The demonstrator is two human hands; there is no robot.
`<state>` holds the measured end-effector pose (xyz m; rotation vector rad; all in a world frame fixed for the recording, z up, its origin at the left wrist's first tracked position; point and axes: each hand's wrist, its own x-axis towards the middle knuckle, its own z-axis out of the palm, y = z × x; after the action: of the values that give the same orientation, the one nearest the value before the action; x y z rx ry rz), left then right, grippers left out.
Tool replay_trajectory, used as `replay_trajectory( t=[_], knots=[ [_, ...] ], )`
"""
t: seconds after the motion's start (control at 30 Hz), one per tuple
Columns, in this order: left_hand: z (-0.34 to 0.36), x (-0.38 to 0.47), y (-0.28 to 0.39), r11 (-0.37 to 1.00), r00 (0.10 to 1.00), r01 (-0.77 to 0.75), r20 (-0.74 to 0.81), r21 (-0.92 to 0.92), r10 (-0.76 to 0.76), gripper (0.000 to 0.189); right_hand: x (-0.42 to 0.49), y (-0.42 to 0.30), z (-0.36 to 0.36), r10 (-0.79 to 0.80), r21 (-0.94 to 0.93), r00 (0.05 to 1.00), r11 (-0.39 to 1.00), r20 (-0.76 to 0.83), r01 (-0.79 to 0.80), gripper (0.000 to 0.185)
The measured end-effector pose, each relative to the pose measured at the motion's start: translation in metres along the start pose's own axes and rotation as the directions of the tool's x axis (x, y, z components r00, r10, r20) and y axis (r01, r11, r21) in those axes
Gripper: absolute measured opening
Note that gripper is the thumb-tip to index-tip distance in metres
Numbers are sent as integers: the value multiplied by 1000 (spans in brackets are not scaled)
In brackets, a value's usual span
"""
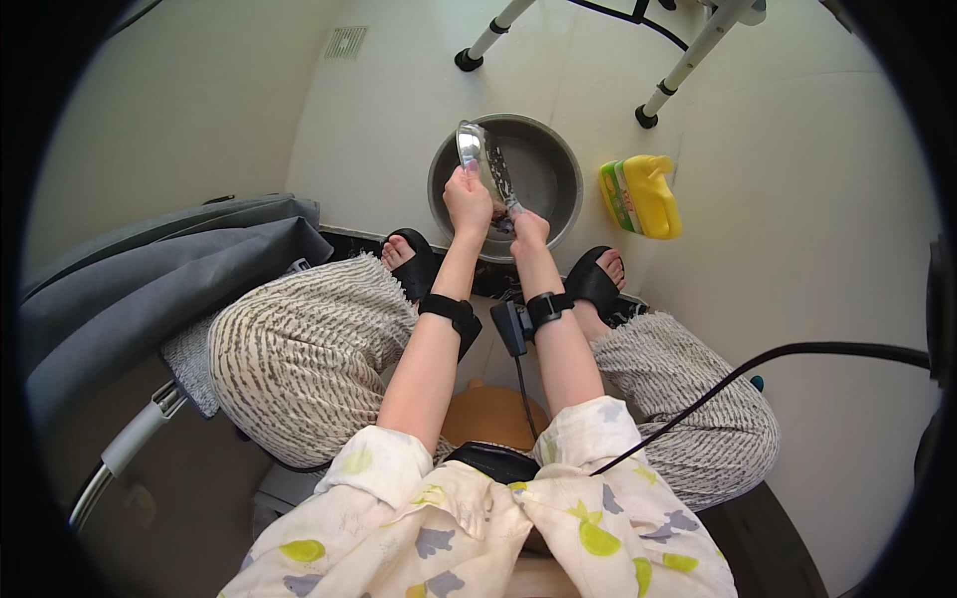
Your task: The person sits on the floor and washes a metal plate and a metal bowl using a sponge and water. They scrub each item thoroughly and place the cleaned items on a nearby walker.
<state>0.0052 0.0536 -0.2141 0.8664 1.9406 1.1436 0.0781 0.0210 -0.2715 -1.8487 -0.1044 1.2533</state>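
Over the round grey metal basin point(562, 164) on the floor, my left hand point(469, 200) is closed on a shiny curved metal object point(469, 142), perhaps a bowl or a pot lid, at its rim. A dark, wet-looking item with whitish flecks point(499, 168) lies close along its right side; whether it is a cloth or a part of the metal object cannot be told. My right hand point(529, 230) is at the lower end of that dark item with its fingers bent, and what it grips is partly hidden. A yellow plastic jug point(649, 197) stands right of the basin.
White metal legs with black rubber feet point(647, 116) stand beyond the basin. A floor drain point(346, 42) is at the upper left. Grey fabric point(179, 261) hangs at the left. Black slippers point(591, 280) flank the basin. A black cable point(748, 366) crosses at the right.
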Motion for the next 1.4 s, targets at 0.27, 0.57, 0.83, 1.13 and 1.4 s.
replay_trajectory(
  t=[0.27,0.57,0.83,1.13,1.4],
  knots=[
    [-3,-5,-4,999,1000,-25,-13,36,25,35,3,3,2,81,-69,996,995,44,-77,20],
    [-9,-6,-9,990,992,22,124,-140,-4,31,-1,3,-7,25,-187,993,982,115,-3,24],
    [-5,-17,-10,973,986,-108,101,-202,130,24,-53,-16,-5,-17,69,989,998,144,7,24],
    [-18,-9,-35,664,915,403,300,-630,-271,22,-59,-23,-44,-785,-285,370,255,497,924,33],
    [-21,-5,-41,495,859,509,453,-705,-239,16,-72,-25,-37,-754,-271,333,211,567,939,33]
  ],
)
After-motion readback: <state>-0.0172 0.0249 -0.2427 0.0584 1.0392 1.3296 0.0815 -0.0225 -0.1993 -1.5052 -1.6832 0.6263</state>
